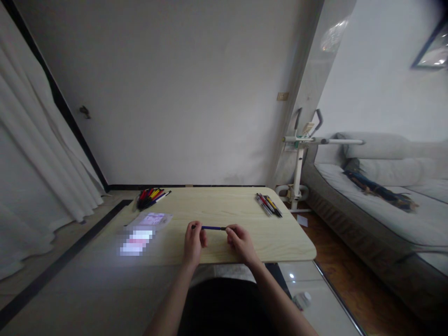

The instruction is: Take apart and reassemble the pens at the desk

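A blue pen (213,227) is held level between both hands above the near middle of a light wooden table (224,205). My left hand (194,242) pinches its left end with the fingers closed. My right hand (241,240) grips the right end, also closed. A bundle of red, yellow and black pens (151,196) lies at the table's far left. Several more pens (268,204) lie side by side at the far right.
A small sheet or card (154,218) lies left of my hands, with a blurred patch below it. An exercise machine (299,158) stands beyond the table's right corner, beside a grey sofa (385,196). White curtains (38,177) hang at left.
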A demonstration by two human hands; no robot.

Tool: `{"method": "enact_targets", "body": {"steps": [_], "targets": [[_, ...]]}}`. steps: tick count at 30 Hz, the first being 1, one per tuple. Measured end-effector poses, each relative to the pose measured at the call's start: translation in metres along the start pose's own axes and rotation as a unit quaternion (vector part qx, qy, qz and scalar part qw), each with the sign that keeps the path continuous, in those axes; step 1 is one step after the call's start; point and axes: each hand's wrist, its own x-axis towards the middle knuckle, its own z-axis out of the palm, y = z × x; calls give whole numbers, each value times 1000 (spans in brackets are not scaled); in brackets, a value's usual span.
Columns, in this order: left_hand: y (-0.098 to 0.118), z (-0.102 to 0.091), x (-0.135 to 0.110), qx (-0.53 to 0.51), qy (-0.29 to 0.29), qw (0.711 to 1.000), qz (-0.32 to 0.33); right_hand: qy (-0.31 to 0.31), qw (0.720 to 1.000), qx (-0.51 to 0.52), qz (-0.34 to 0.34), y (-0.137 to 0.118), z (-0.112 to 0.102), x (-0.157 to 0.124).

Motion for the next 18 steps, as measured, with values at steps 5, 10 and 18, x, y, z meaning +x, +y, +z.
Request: {"method": "enact_targets", "body": {"steps": [5,10,18], "targets": [[0,0,0,0,15,1000,-2,18,999,28,-9,7,-1,4],[-1,-1,0,6,20,1000,11,26,998,57,-9,12,0,5],[-2,-1,0,29,19,999,39,14,997,70,-25,9,0,5]]}}
